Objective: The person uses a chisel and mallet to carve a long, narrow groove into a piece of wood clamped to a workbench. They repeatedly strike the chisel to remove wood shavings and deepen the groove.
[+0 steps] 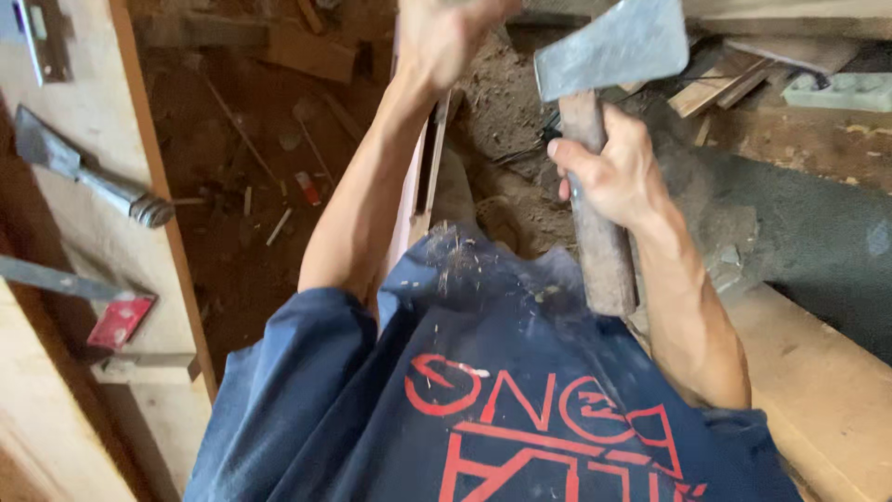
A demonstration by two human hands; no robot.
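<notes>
right hand (613,172) grips the grey steel hatchet with worn wooden handle (599,139); blurred left hand (446,37) on a thin pinkish wooden strip (409,200), grip unclear, risks being struck.

The hatchet (595,121) is raised in front of my chest, clear of any surface. Its grey steel head is uppermost, cutting edge facing left. The worn wooden handle runs almost vertically downward. My right hand (609,172) grips the handle just below the head.
</notes>
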